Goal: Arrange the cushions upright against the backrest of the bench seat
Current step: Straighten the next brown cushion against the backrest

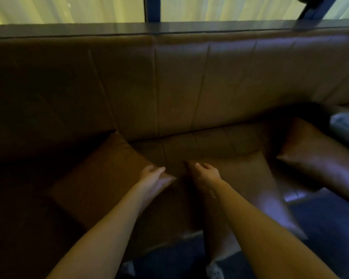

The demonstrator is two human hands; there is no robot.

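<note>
Three brown leather cushions lie flat on the brown bench seat [177,150]. The left cushion [101,178] lies at the left with its right corner under my left hand [153,178], whose fingers curl over that corner. The middle cushion [248,182] lies in front of me; my right hand [205,176] rests on its upper left corner, fingers bent around the edge. The right cushion [320,158] lies tilted at the far right, untouched. The padded backrest [169,83] rises behind them with nothing leaning on it.
A dark ledge [169,28] tops the backrest below a curtained window. A grey cushion [345,127] sits at the far right beside a dark shape. Dark blue floor [326,228] lies in front of the bench. My leg and white shoes show at the bottom.
</note>
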